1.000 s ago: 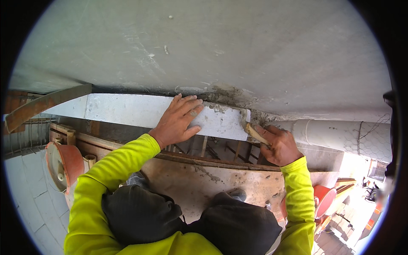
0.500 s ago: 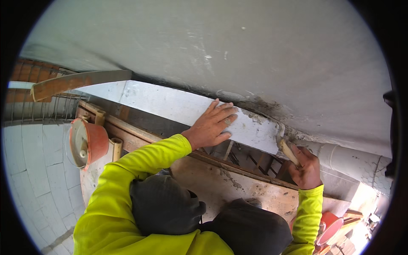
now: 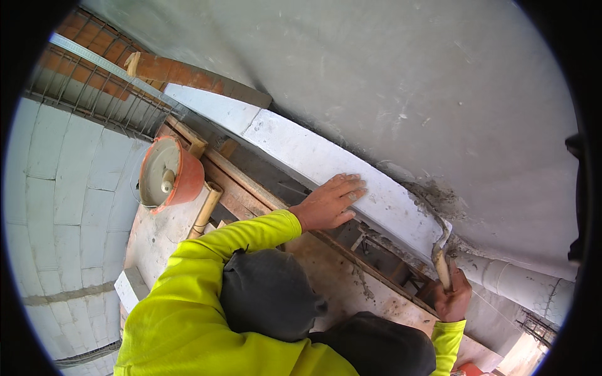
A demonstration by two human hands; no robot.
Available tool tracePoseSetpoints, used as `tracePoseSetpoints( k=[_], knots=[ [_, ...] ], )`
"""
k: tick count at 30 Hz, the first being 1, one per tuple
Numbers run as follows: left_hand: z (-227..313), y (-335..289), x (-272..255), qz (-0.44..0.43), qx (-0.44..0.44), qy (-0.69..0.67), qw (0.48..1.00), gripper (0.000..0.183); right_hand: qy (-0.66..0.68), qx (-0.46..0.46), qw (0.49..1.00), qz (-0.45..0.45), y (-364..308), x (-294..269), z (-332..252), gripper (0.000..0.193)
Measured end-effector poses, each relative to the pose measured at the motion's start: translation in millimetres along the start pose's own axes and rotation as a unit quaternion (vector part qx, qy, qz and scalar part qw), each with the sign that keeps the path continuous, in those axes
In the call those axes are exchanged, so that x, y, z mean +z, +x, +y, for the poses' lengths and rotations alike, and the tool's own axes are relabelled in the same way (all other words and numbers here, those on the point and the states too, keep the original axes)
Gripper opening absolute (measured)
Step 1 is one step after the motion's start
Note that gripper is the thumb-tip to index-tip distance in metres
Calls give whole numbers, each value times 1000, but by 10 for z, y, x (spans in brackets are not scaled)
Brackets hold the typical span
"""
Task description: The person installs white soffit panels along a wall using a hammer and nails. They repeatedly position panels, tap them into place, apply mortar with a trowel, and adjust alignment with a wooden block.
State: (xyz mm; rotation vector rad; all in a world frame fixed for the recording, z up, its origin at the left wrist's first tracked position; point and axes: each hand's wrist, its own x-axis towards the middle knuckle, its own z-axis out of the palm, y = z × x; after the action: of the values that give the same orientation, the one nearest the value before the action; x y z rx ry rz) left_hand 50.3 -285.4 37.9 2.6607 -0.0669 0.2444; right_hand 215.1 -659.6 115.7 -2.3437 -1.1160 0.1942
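Note:
My left hand [image 3: 331, 202] lies on a long row of white blocks [image 3: 307, 147], its fingers stretched out over the near edge of the top. My right hand [image 3: 454, 297] is wrapped round the wooden handle of a trowel [image 3: 443, 268] at the right end of the row. The trowel's narrow metal blade points up along that end face, beside the grey wall [image 3: 401, 69]. Grey mortar [image 3: 439, 195] is smeared in the gap between block and wall. Part of the blade is too thin to make out.
An orange bucket [image 3: 188, 178] of grey mortar, with a light handle sticking out, stands left on wooden planks [image 3: 164, 235]. A curved wooden board [image 3: 188, 76] lies across the far blocks. Right of the trowel runs a white pipe [image 3: 520, 282]. Below the blocks is an open gap.
My view has turned and shifted, so the blocks slant more steeply and the bucket shows fuller. The trowel now stands more upright at the block's end. My left hand stays on the block.

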Motion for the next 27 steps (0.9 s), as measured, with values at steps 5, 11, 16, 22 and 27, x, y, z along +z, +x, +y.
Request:
tracePoseSetpoints(
  k=[5, 11, 16, 22, 27],
  knots=[
    [-114, -360, -177, 131, -104, -36, 985, 62, 139, 99, 982, 80, -274, 155, -192, 56],
    [-527, -792, -407, 343, -314, -66, 883, 65, 139, 154, 974, 86, -647, 399, -279, 43],
    [-1328, -872, -904, 516, -402, -81, 752, 73, 129, 148, 978, 69, -634, 389, -261, 35],
    [-1688, -842, -1353, 567, -320, -107, 752, 80, 125, 93, 985, -73, -501, 366, -326, 36],
    [-1736, -860, -1365, 574, -320, -164, 736, 76, 322, 273, 881, -213, -811, 711, -454, 25]
  ],
)
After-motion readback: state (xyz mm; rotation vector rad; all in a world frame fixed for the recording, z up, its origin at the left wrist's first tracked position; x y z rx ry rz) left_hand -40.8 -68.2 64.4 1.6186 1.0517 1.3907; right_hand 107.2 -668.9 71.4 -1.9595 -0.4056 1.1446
